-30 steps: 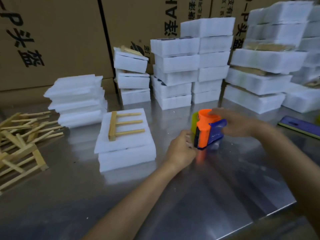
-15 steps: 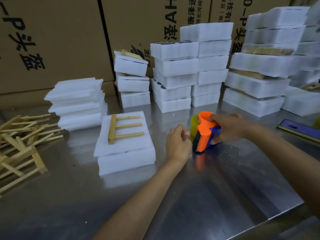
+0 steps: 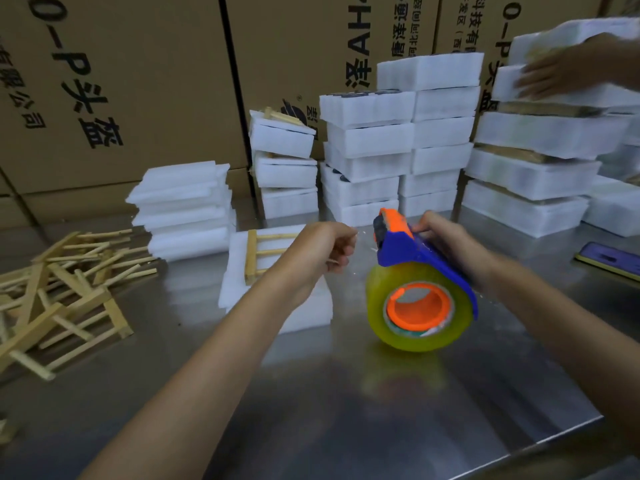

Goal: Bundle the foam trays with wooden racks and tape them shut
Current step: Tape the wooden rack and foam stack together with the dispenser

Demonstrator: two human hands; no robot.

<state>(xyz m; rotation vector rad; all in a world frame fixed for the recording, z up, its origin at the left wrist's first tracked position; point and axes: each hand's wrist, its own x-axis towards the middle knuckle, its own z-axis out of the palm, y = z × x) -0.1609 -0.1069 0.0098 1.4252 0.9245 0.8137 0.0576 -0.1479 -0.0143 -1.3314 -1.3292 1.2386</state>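
The right hand (image 3: 446, 247) has lifted and tilted the tape dispenser (image 3: 420, 282).

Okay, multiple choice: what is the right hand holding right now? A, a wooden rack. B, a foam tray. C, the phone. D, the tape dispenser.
D: the right hand grips the blue-and-orange tape dispenser above the metal table.

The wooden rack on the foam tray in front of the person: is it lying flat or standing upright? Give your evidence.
Lying flat. The wooden rack rests flat on top of the foam tray, partly hidden behind the left hand.
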